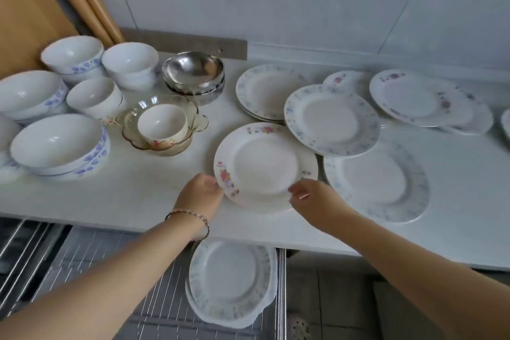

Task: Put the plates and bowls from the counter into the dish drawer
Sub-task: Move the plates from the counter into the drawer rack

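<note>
Could slip or chip the floral plate (265, 166), centre frame near the front of the table (138, 196): rim-only grip, blue-rimmed plate (331, 119) close at its upper right, table edge to clear on the way down to the dish drawer (110, 270) at bottom of frame. Left hand (202, 193) curled round the plate's lower-left rim, right hand (309, 199) pinching the lower-right rim; nothing else held.

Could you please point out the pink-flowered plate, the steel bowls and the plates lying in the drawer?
pink-flowered plate (265, 166): head view, on its bare white centre.
steel bowls (193, 68): head view, inside the top bowl.
plates in the drawer (229, 268): head view, centre of the top plate.
</note>
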